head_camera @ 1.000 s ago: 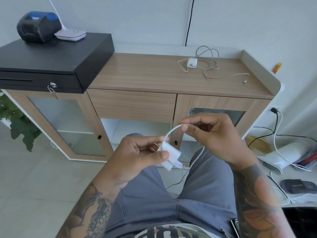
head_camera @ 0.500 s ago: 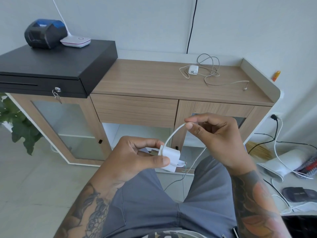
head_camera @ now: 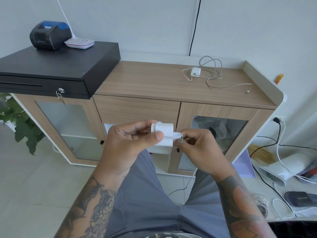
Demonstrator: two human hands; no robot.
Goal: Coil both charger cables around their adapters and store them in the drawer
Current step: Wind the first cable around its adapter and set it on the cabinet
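Note:
My left hand (head_camera: 130, 140) grips a white charger adapter (head_camera: 164, 133) in front of the cabinet, thumb pressed on its near face. My right hand (head_camera: 193, 148) pinches that adapter's white cable (head_camera: 177, 134) right beside the adapter; the rest of the cable hangs down between my knees (head_camera: 187, 184). A second white adapter (head_camera: 195, 72) lies on the wooden cabinet top (head_camera: 145, 81) with its grey cable (head_camera: 212, 73) loosely tangled around it. The wooden drawer (head_camera: 137, 109) below the top is closed.
A black cash drawer (head_camera: 56, 69) with a key sits on the left of the cabinet, bearing a small printer (head_camera: 49, 34) and a white lamp base (head_camera: 79, 43). Glass doors flank the drawer. A plant (head_camera: 18, 124) stands left. Cables and slippers lie on the floor right.
Both hands have come together at the adapter. My right hand moved down and left from holding a raised loop of cable to pinching it against the adapter. The adapter has turned in my left hand.

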